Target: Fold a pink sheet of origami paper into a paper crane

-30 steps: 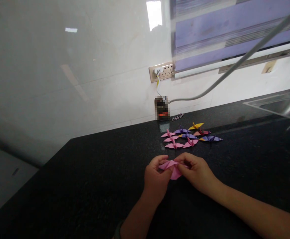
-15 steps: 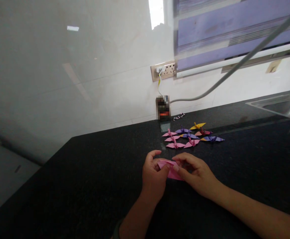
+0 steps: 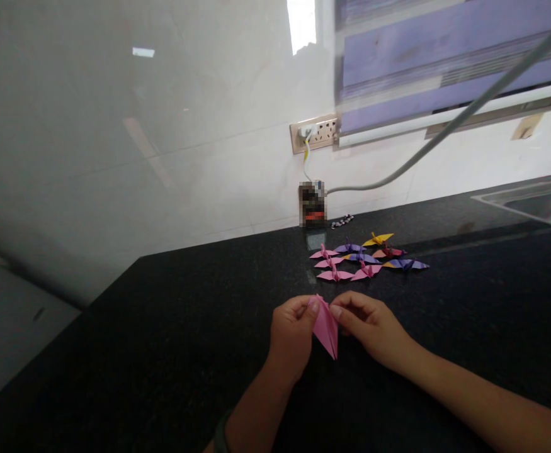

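Observation:
A folded pink paper (image 3: 326, 328) is held upright between both hands, its point aimed down over the black countertop (image 3: 162, 352). My left hand (image 3: 291, 336) pinches its left edge with the fingers curled. On its right edge, my right hand (image 3: 372, 327) pinches with thumb and forefinger. Just beyond the hands lie several finished paper cranes (image 3: 363, 258) in pink, purple and yellow, spread flat on the counter.
A wall socket (image 3: 315, 132) with a plugged-in cord sits on the white tiled wall, above a small dark object (image 3: 312, 204) at the counter's back edge. A grey hose (image 3: 445, 132) slants across. A steel sink (image 3: 534, 201) lies at the far right.
The pink paper was lying flat between the fingers; it has been turned up on edge with its point down. Both hands stayed in about the same place.

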Action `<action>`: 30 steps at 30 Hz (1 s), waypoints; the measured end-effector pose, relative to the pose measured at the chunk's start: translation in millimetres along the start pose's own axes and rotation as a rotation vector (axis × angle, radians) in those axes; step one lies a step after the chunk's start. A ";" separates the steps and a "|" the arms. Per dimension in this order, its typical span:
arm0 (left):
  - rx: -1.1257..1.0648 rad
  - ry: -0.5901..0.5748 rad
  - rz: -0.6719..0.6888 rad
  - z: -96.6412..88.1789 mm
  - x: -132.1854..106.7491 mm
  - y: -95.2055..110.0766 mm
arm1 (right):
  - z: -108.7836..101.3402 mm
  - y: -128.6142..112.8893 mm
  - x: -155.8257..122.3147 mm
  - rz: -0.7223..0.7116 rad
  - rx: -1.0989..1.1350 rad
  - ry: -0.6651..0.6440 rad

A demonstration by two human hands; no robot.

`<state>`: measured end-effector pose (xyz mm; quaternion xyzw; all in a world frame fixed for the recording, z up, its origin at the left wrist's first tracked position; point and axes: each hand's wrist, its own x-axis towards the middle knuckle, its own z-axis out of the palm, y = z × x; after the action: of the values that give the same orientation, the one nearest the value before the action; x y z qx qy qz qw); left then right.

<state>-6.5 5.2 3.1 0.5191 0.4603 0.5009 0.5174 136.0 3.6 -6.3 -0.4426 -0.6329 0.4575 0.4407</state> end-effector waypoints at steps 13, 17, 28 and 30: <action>0.115 -0.015 0.026 2.2 -0.2 0.5 | -0.7 5.5 1.5 -0.048 -0.003 -0.029; 0.171 -0.006 0.014 0.1 0.1 2.6 | -1.4 1.3 1.5 -0.049 -0.035 -0.052; 0.137 -0.126 0.005 4.3 -0.7 -0.5 | -1.2 2.1 2.1 -0.090 -0.143 0.036; 0.082 -0.128 -0.021 4.7 -0.7 -2.5 | -2.6 0.5 1.9 -0.092 -0.147 0.033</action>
<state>-1.8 4.2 0.7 0.5660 0.4520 0.4419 0.5292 138.2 6.0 -6.0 -0.4517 -0.6770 0.3816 0.4382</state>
